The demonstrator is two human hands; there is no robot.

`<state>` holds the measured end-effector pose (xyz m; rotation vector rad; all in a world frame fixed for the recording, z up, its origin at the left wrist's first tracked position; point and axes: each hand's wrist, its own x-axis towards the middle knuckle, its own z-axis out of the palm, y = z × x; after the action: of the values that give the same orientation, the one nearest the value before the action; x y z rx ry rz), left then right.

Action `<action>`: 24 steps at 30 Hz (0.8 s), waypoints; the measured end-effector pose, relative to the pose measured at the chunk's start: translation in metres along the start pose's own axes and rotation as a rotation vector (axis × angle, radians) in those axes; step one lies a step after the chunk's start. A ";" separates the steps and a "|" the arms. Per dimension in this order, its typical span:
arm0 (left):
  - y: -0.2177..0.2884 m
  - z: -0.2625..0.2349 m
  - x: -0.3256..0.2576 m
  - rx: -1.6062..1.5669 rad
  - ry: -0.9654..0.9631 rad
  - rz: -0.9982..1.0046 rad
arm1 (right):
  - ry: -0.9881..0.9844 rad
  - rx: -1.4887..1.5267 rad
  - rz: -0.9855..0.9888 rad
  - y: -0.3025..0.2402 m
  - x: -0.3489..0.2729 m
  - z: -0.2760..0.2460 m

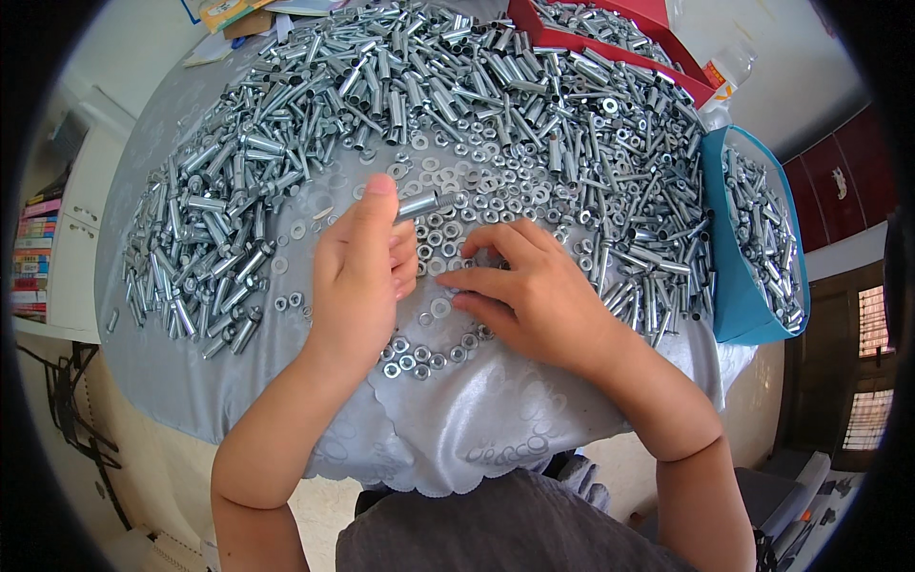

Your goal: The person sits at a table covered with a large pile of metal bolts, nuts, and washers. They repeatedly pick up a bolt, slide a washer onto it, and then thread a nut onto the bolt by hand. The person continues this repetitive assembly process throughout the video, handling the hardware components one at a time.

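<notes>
My left hand [360,262] is closed around a silver expansion bolt [419,205], its sleeve between thumb and fingers and the threaded end pointing right. My right hand [538,291] hovers low over the loose flat washers [440,307], fingers curved and a little apart, with nothing visible between them. Just beyond both hands lie many hex nuts [436,236] and washers. A loose group of nuts [408,362] rests near the table's front edge, between my wrists.
A large heap of metal sleeves and bolts [381,76] spreads across the grey-clothed table [238,381]. A blue box [739,286] of bolts stands at the right edge. Behind are a red box [610,50] of parts and a clear bottle [732,67].
</notes>
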<state>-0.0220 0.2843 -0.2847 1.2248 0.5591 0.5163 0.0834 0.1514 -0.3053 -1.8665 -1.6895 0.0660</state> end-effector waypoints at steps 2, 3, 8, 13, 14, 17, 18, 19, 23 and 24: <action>0.001 0.001 0.000 0.012 0.003 -0.007 | -0.009 0.021 0.012 0.001 0.000 0.000; 0.001 0.001 0.000 0.012 -0.009 -0.014 | -0.006 0.033 0.013 0.002 -0.001 0.000; -0.002 0.001 0.002 0.015 -0.045 -0.055 | 0.075 0.145 -0.012 0.005 0.001 -0.002; -0.004 -0.002 0.001 0.010 -0.092 -0.085 | 0.233 0.690 0.295 -0.003 0.001 -0.011; -0.005 -0.001 0.001 0.008 -0.110 -0.090 | 0.272 0.741 0.288 -0.002 0.001 -0.012; -0.004 0.002 -0.001 0.026 -0.154 -0.127 | 0.350 0.905 0.298 -0.001 0.000 -0.014; -0.005 0.001 -0.001 0.009 -0.187 -0.134 | 0.338 0.932 0.312 -0.001 0.001 -0.014; -0.007 -0.001 -0.001 -0.009 -0.220 -0.141 | 0.326 0.958 0.326 -0.001 0.001 -0.015; -0.004 0.000 -0.001 -0.009 -0.269 -0.166 | 0.282 1.102 0.406 -0.004 0.002 -0.018; -0.004 0.001 -0.001 -0.010 -0.281 -0.168 | 0.321 1.135 0.397 -0.004 0.003 -0.017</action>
<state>-0.0218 0.2823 -0.2884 1.2041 0.4148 0.2005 0.0876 0.1475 -0.2883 -1.1798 -0.7270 0.6879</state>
